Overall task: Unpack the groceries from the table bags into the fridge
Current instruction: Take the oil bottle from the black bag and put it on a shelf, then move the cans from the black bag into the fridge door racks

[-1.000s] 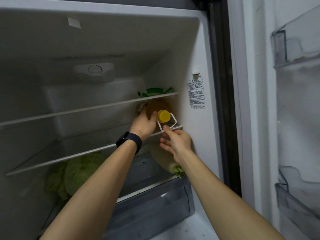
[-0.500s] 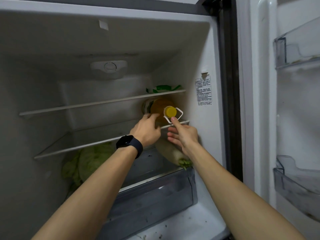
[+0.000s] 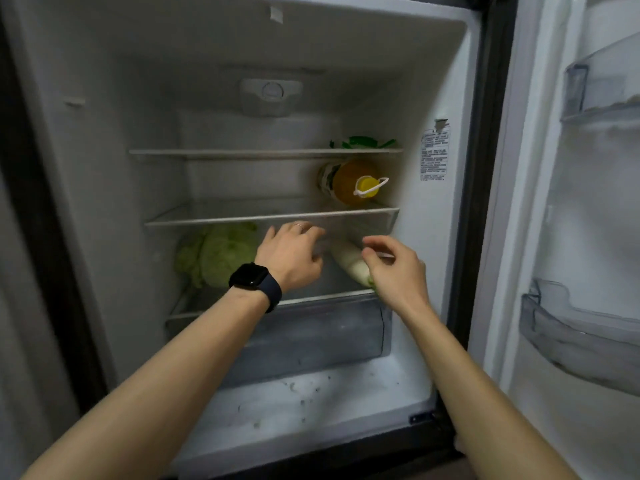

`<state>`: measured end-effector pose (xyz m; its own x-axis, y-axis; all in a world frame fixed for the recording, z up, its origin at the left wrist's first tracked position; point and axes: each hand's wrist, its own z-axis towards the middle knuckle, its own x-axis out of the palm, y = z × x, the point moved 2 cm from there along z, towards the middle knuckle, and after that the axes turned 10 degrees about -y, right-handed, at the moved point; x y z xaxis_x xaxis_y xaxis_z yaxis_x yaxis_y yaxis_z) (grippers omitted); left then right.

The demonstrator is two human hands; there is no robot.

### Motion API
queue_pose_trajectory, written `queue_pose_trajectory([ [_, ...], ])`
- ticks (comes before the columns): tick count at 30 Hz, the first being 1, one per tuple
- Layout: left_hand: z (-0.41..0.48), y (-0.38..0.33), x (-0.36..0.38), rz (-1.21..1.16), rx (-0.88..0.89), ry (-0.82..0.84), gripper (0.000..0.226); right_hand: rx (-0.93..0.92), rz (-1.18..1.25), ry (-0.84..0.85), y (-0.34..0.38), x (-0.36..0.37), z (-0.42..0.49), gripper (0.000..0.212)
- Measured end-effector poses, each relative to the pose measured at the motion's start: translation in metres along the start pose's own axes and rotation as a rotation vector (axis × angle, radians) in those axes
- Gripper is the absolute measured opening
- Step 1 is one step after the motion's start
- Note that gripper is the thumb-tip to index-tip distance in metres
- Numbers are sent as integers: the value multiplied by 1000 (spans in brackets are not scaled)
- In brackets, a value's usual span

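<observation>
An oil bottle (image 3: 348, 181) with a yellow cap and white handle lies on its side on the middle glass shelf (image 3: 242, 216) of the open fridge, at the right. My left hand (image 3: 291, 258), with a dark watch on the wrist, hovers below that shelf's front edge with loosely bent fingers and holds nothing. My right hand (image 3: 394, 268) is beside it, fingers relaxed and empty, in front of a white radish (image 3: 349, 263) on the lower shelf. A green cabbage (image 3: 221, 254) sits on that shelf at the left. A green packet (image 3: 363, 142) lies on the top shelf.
The crisper drawer (image 3: 311, 334) sits under the lower shelf. The fridge floor (image 3: 311, 403) in front of it has specks of dirt. The open door at the right carries clear bins (image 3: 581, 337). The left halves of the upper two shelves hold nothing.
Both hands have let go of the oil bottle and drawn back and down from the middle shelf. The bottle stays lying on that shelf. The camera has pulled back.
</observation>
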<state>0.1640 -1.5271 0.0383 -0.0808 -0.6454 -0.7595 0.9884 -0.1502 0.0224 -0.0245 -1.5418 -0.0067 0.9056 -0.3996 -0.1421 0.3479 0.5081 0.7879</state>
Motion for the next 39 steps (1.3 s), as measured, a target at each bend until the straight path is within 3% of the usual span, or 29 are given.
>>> queue_pose_trajectory([
  [2, -36, -5, -5, -4, -52, 0, 59, -146, -80, 50, 8, -22, -29, 19],
  [9, -191, -29, -31, 18, -262, 10, 58, -386, -160, 247, 11, -71, -130, 22],
  [20, -444, -63, -118, 142, -614, 71, 53, -522, -52, 749, 39, -81, -307, 28],
  [29, -677, -68, -280, 396, -1052, 90, 52, -710, 207, 1116, 164, -52, -516, 30],
  [39, -953, -137, -497, 681, -1450, 59, 56, -895, 482, 1351, 347, -114, -783, 34],
])
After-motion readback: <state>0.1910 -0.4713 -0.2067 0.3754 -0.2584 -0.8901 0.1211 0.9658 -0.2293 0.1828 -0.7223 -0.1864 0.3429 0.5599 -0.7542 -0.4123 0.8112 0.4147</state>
